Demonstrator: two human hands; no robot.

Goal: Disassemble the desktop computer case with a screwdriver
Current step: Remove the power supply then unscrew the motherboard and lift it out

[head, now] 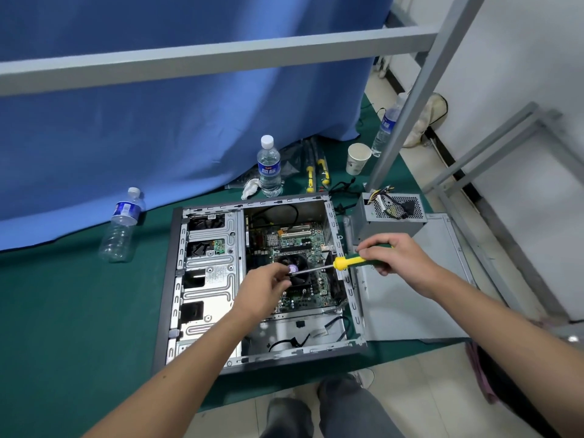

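Computer case (208, 279) lies open on green mat. Right hand (398, 257) grips screwdriver (344, 262); left hand (265, 287) pinches shaft near fan (295, 270). Tip may slip, scratch board, drop screw.

Grey desktop computer case (208, 279) lying on its side on green matting, open, motherboard and round fan exposed, detached side panel (410, 298) flat just beside its right edge; yellow-and-green-handled screwdriver (341, 263) held nearly level above the fan, shaft pointing left.
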